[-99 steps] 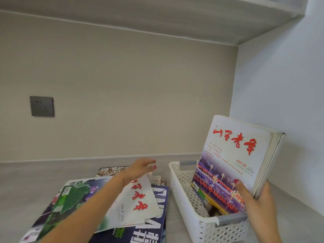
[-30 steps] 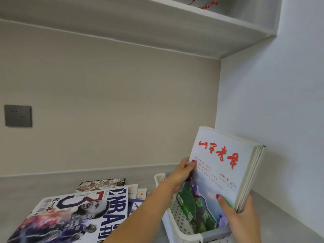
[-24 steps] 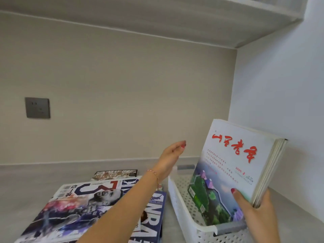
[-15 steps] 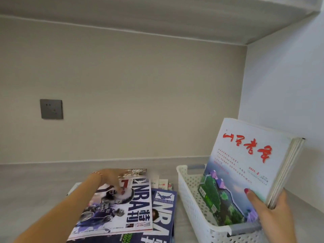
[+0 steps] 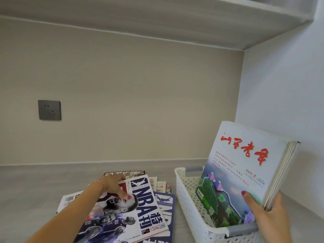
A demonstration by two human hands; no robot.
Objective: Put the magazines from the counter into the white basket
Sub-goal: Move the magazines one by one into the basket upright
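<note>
Left hand (image 5: 114, 185) fingers hidden behind NBA magazine (image 5: 126, 213), thumb pinching its cover. Right hand (image 5: 268, 214), cut off below, clamps magazine stack (image 5: 245, 172) upright in white basket (image 5: 191, 207).

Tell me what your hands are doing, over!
Left hand gripping top NBA magazine on the pile. Right hand holding magazines upright in white basket. Nothing blocking.

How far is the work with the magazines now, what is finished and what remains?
Done: a stack of magazines stands in the white basket, steadied by the right hand. In hand: the left hand grips the top NBA magazine on the counter. Left: that one, another NBA issue under it, and several more beneath.
</note>
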